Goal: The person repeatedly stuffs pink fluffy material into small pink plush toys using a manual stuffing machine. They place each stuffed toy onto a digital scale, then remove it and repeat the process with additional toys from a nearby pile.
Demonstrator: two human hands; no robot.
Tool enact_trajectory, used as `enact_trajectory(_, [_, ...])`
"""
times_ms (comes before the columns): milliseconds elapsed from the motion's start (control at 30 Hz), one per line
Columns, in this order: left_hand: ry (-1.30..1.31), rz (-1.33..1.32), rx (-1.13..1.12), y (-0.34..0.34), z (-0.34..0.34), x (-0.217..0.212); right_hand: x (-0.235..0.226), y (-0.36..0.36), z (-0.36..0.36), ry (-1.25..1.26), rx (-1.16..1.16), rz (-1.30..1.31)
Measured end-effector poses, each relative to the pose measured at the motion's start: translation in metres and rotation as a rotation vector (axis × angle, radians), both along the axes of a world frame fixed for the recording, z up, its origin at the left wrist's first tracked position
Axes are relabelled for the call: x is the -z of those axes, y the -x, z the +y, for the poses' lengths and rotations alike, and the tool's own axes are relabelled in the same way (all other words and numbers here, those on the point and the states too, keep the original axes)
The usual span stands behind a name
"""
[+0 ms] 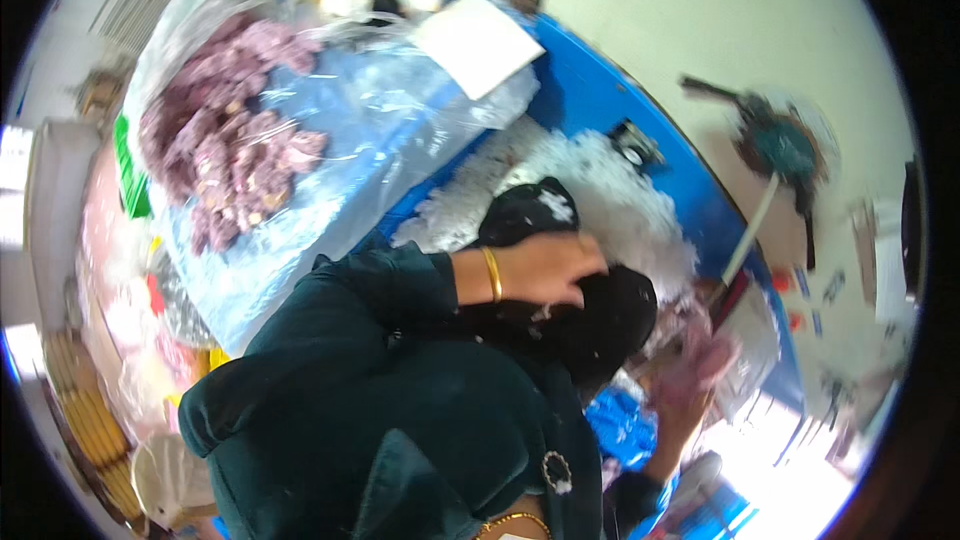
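Observation:
My left hand (545, 268), with a gold bangle on the wrist and a dark green sleeve, presses flat on a black fabric piece (610, 325) flecked with white fibre. The piece lies against a heap of white fluffy stuffing (625, 195) on a blue surface (600, 100). My right hand (690, 395) is blurred at the lower right, its fingers closed around a tuft of pink fluff (712, 355). A second gold bangle (510, 520) shows at the bottom edge.
A big clear plastic bag (400, 110) of purple fluffy pieces (230, 140) lies at the upper left, with a white sheet (478, 40) on it. A teal floor fan (782, 145) stands on the pale floor at the right. Yellow stacked items (85, 410) sit at the left rim.

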State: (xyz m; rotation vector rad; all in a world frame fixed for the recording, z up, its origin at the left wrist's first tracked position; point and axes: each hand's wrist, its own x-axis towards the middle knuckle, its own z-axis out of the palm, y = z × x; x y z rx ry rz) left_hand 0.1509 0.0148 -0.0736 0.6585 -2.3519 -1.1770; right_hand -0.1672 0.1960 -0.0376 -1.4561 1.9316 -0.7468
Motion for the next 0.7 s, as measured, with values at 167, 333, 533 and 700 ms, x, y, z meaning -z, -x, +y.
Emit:
enact_trajectory(167, [0.305,-0.434,-1.262,-0.204,-0.087,0.039,0.06,0.095,0.088,-0.5,0.049,0.24])
enact_trajectory(333, [-0.027,-1.24,-1.228,-0.354,-0.075,0.025,0.071,0.169,0.178,-0.964,-0.022,0.526])
enact_trajectory(533, [0.234,-1.348,-1.218,-0.389,-0.02,0.084,0.012,0.072,0.024,-0.439,-0.02,0.313])
enact_trajectory(700, [-0.058,-0.017,-1.32,-0.353,-0.038,0.015,-0.031,-0.035,-0.086,-0.195,-0.182,-0.025])
